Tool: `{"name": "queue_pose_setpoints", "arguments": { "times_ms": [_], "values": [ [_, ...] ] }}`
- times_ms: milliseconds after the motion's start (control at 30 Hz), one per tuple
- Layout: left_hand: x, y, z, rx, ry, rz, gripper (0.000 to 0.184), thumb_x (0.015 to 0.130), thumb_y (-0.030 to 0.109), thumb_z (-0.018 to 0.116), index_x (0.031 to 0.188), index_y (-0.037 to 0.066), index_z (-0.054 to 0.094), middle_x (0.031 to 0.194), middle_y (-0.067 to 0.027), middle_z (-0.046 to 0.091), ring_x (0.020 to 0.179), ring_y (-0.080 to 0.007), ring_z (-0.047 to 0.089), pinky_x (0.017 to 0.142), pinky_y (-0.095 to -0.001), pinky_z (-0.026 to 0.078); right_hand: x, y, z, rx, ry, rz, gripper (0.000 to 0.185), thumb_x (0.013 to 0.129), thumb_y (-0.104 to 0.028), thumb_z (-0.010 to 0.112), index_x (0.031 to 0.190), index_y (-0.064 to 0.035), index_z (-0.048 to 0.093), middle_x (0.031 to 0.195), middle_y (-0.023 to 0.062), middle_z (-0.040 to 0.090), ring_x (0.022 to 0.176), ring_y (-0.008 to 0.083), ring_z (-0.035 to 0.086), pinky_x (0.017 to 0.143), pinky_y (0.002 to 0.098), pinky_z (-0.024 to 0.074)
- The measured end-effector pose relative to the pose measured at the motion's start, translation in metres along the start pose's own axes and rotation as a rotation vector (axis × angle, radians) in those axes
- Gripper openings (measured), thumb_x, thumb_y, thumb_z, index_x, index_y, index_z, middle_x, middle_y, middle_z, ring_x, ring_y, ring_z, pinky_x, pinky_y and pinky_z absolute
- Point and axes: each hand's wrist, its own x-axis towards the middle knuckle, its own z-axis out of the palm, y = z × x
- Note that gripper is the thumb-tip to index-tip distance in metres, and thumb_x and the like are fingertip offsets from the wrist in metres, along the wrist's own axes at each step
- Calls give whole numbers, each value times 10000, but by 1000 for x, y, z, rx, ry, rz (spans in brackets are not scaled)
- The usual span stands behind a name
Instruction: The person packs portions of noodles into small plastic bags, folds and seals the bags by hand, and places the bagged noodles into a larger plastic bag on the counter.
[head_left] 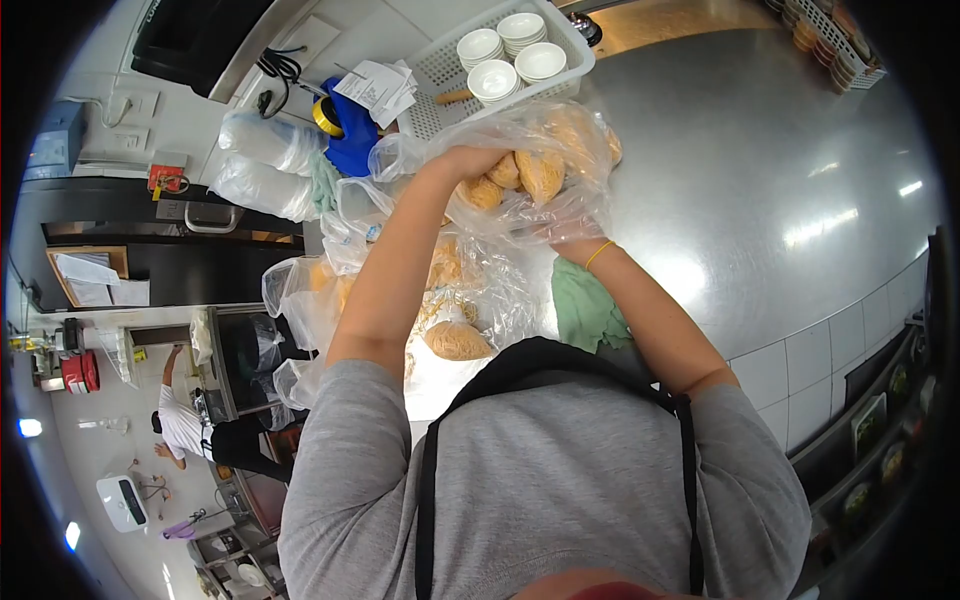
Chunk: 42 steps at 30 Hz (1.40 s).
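A large clear plastic bag (570,190) hangs over the steel counter, holding several small packed bags of orange-tan crumbly food (541,176). My left hand (472,162) reaches in at its left side against the small bags, its fingers hidden by plastic and contents. Below the bag, my right hand (574,228) grips the plastic, partly seen through it. Another clear bag (500,285) lies nearer my body, with more orange-tan packets around it. One rounded packet (457,340) rests close to my apron. A green cloth (590,305) lies under my right forearm.
A grey perforated basket (430,110) at the back holds stacked white bowls (541,61) and a wooden-handled item. Rolls of clear bags (265,165), paper slips (378,92) and yellow tape (327,116) stand left. Steel counter (740,180) extends right. A person (190,425) works far left.
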Motion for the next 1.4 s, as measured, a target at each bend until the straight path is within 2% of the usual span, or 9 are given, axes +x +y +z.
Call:
{"name": "queue_pose_setpoints", "arguments": {
  "times_ms": [133,300,400,467,733,800,933,1100,1400],
  "values": [
    [-21,-32,-2,97,4,32,546,803,382,568,1250,93,446,1191,-127,509,1020,-234,527,865,-339,409,-15,-5,-8,-113,-181,-102,251,782,-185,589,1003,-65,593,1036,130,580,966,291,537,856,371,422],
    [-48,-67,35,295,533,473,536,771,414,614,1135,43,485,1055,-130,492,975,-266,508,838,-353,402,-7,7,19,-312,-165,-241,250,793,-221,572,984,-62,602,1000,133,592,962,291,540,846,372,421],
    [-46,-62,32,71,460,353,533,750,411,636,1092,26,496,1009,-134,473,939,-287,487,831,-342,392,6,-26,9,-89,-273,280,259,796,-235,544,984,-70,609,984,149,590,942,323,541,832,386,428],
    [-44,-54,34,103,580,445,520,730,391,655,1082,36,512,1018,-134,480,932,-289,486,826,-341,389,-3,-66,-14,-346,-872,-7,211,820,-209,548,928,-32,588,949,186,579,914,313,561,790,390,439],
    [-26,-31,48,523,680,362,435,616,199,669,1018,62,571,1018,-162,514,933,-292,496,797,-375,380,43,-72,-51,-416,-317,136,442,771,-176,595,1186,-122,452,1051,158,531,1010,335,504,848,394,412],
    [-12,-44,46,410,721,555,400,605,161,697,980,71,593,948,-140,548,936,-321,486,794,-376,397,47,-46,-32,-703,-73,-161,557,790,-201,575,1277,-116,319,1148,203,481,1078,342,469,904,414,389],
    [-19,-47,46,181,606,450,310,591,90,677,890,58,598,929,-135,530,899,-320,481,763,-363,406,49,-48,-32,-714,-73,64,546,750,-163,592,1259,-219,402,1158,165,486,1103,327,456,918,405,383],
    [-38,-41,81,248,867,692,304,576,21,642,862,25,541,896,-119,468,832,-311,456,728,-387,416,71,-33,-45,-683,-121,-6,385,805,-251,520,1163,-113,494,1138,154,515,1077,326,477,918,422,371],
    [-51,-52,76,195,892,709,406,674,224,699,1028,72,570,1020,-139,498,954,-299,466,821,-389,384,55,-48,-56,-901,-210,-194,425,785,-278,552,1200,-215,481,1269,105,434,1160,316,406,955,456,331]
  ]
}}
